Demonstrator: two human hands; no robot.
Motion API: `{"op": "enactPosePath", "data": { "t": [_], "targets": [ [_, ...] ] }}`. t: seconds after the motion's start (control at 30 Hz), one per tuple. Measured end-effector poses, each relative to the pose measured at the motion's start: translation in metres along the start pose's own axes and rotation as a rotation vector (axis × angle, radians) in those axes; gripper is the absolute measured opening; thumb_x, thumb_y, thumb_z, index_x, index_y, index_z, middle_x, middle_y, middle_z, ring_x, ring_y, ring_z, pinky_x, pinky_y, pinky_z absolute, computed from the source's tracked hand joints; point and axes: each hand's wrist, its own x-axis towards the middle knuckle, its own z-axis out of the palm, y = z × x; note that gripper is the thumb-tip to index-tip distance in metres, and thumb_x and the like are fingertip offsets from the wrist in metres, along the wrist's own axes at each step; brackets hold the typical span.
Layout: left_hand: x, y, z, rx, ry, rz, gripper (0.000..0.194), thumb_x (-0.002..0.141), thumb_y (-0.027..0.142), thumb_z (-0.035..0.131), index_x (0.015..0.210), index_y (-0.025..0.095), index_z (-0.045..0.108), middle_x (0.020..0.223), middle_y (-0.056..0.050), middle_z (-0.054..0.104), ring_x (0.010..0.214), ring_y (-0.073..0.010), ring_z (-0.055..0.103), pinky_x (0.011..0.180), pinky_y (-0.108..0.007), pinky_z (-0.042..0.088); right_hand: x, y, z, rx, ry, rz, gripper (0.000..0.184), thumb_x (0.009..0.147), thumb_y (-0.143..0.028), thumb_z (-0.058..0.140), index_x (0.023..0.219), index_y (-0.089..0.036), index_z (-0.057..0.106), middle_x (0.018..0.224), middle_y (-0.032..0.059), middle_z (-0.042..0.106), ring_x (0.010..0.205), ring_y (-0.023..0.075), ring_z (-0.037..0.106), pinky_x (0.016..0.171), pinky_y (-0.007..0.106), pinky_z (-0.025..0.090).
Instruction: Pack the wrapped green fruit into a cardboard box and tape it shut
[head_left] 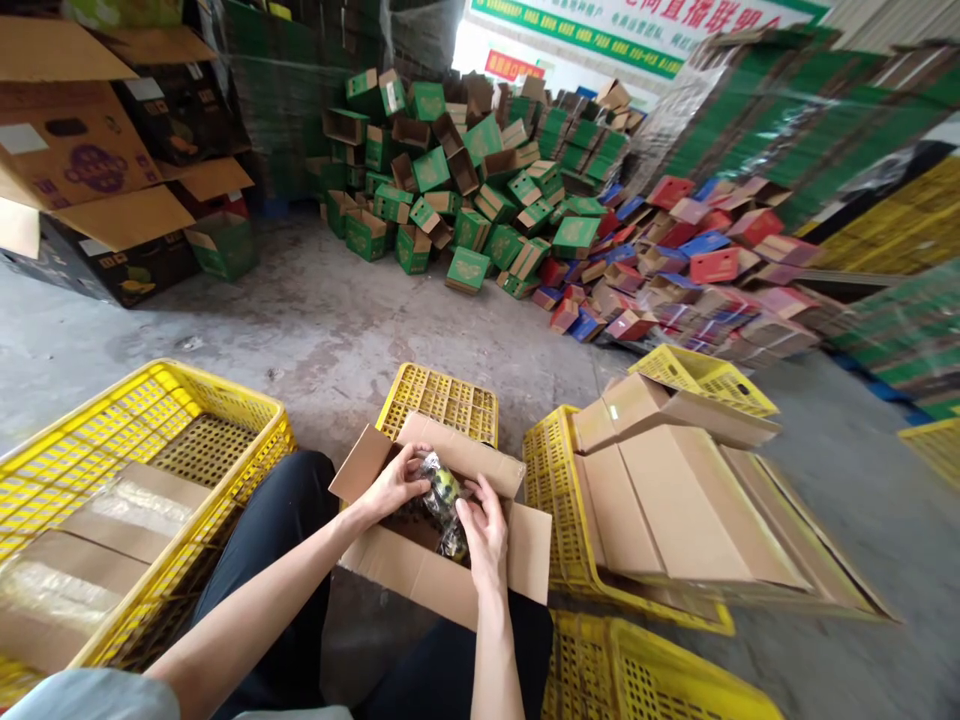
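Note:
Between my two hands is a yellow-green, fruit-like item point(445, 486) with dark marks, wrapped in clear crinkled plastic. The fingers of my left hand point(399, 482) curl against its left side. My right hand point(484, 524) closes on it from the right, thumb toward the plastic. Both hands are over an open cardboard box point(420, 570) whose flaps are spread outward. Lower in the box, another plastic-wrapped piece point(452, 543) shows under my hands. What else lies inside is mostly hidden.
A yellow crate point(281, 425) with taped cardboard boxes stands at left. Another yellow crate point(551, 480) at right holds flattened cartons point(675, 500). An upturned crate point(439, 390) sits just ahead. Heaps of green boxes point(466, 268) and red-and-blue boxes point(712, 265) lie beyond.

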Motion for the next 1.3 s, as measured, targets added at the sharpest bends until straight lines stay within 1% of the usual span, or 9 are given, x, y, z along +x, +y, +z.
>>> {"op": "enactPosePath", "data": {
  "t": [0.2, 0.33, 0.43, 0.63, 0.9, 1.0, 1.1, 1.17, 1.3],
  "targets": [
    [0.001, -0.006, -0.002, 0.045, 0.01, -0.019, 0.077, 0.068, 0.037, 0.097, 0.133, 0.022, 0.058, 0.12, -0.009, 0.068, 0.116, -0.0253, 0.064, 0.098, -0.035, 0.049, -0.002, 0.001, -0.005, -0.106, -0.008, -0.107, 0.045, 0.082, -0.048, 0.08, 0.116, -0.019, 0.071, 0.097, 0.0088, 0.078, 0.093, 0.025, 0.074, 0.088, 0.04, 0.061],
    [0.003, -0.009, -0.002, 0.079, 0.04, -0.061, 0.076, 0.069, 0.049, 0.094, 0.129, 0.019, 0.06, 0.12, -0.011, 0.068, 0.11, -0.026, 0.066, 0.082, -0.031, 0.054, -0.001, -0.003, -0.005, -0.144, -0.003, -0.18, 0.031, 0.081, -0.05, 0.08, 0.091, -0.021, 0.074, 0.092, 0.0064, 0.073, 0.084, 0.0213, 0.07, 0.08, 0.034, 0.06],
    [0.003, -0.008, -0.001, 0.109, 0.048, -0.099, 0.066, 0.075, 0.057, 0.087, 0.123, 0.017, 0.065, 0.119, -0.011, 0.07, 0.102, -0.0242, 0.067, 0.074, -0.028, 0.055, -0.002, -0.006, -0.004, -0.165, 0.011, -0.231, 0.029, 0.081, -0.049, 0.08, 0.079, -0.021, 0.074, 0.099, 0.008, 0.069, 0.09, 0.0217, 0.067, 0.081, 0.033, 0.059],
    [0.003, -0.009, -0.003, 0.157, 0.065, -0.102, 0.056, 0.074, 0.064, 0.084, 0.094, 0.013, 0.069, 0.089, -0.005, 0.069, 0.079, -0.0177, 0.065, 0.066, -0.026, 0.052, -0.004, -0.002, -0.004, -0.162, 0.029, -0.232, 0.031, 0.083, -0.051, 0.077, 0.086, -0.02, 0.075, 0.116, 0.0125, 0.069, 0.099, 0.0242, 0.069, 0.084, 0.035, 0.06],
    [0.005, -0.006, -0.007, 0.191, 0.109, -0.058, 0.057, 0.075, 0.065, 0.083, 0.068, 0.015, 0.057, 0.063, 0.003, 0.055, 0.059, -0.0086, 0.048, 0.058, -0.02, 0.039, -0.002, 0.011, -0.007, -0.14, 0.044, -0.154, 0.036, 0.084, -0.051, 0.077, 0.101, -0.019, 0.075, 0.098, 0.0108, 0.078, 0.087, 0.0247, 0.074, 0.081, 0.037, 0.061],
    [0.001, 0.0, -0.003, 0.183, 0.091, -0.086, 0.055, 0.08, 0.066, 0.078, 0.074, 0.015, 0.061, 0.068, 0.002, 0.059, 0.062, -0.0096, 0.053, 0.059, -0.02, 0.042, -0.002, 0.012, -0.008, -0.136, 0.053, -0.144, 0.035, 0.083, -0.05, 0.077, 0.098, -0.019, 0.075, 0.094, 0.01, 0.078, 0.084, 0.0242, 0.073, 0.079, 0.035, 0.06],
    [-0.004, 0.005, 0.004, 0.16, 0.003, -0.151, 0.056, 0.086, 0.069, 0.071, 0.101, 0.015, 0.07, 0.089, -0.004, 0.069, 0.073, -0.015, 0.064, 0.061, -0.022, 0.05, -0.003, 0.012, -0.008, -0.129, 0.07, -0.144, 0.035, 0.083, -0.051, 0.077, 0.097, -0.019, 0.075, 0.095, 0.0095, 0.078, 0.087, 0.0244, 0.074, 0.082, 0.036, 0.061],
    [-0.006, 0.007, 0.008, 0.152, -0.063, -0.182, 0.061, 0.081, 0.067, 0.078, 0.112, 0.015, 0.07, 0.098, -0.008, 0.072, 0.077, -0.0181, 0.068, 0.062, -0.025, 0.054, -0.003, 0.012, -0.008, -0.123, 0.077, -0.147, 0.034, 0.083, -0.051, 0.077, 0.096, -0.019, 0.074, 0.099, 0.0103, 0.078, 0.092, 0.0254, 0.074, 0.087, 0.038, 0.06],
    [-0.007, 0.008, 0.008, 0.153, -0.109, -0.17, 0.062, 0.074, 0.06, 0.088, 0.112, 0.013, 0.073, 0.102, -0.01, 0.074, 0.082, -0.0201, 0.07, 0.071, -0.029, 0.056, -0.002, 0.01, -0.008, -0.11, 0.079, -0.149, 0.038, 0.083, -0.051, 0.076, 0.102, -0.019, 0.074, 0.108, 0.0129, 0.078, 0.099, 0.0275, 0.075, 0.092, 0.042, 0.06]
  ]
}}
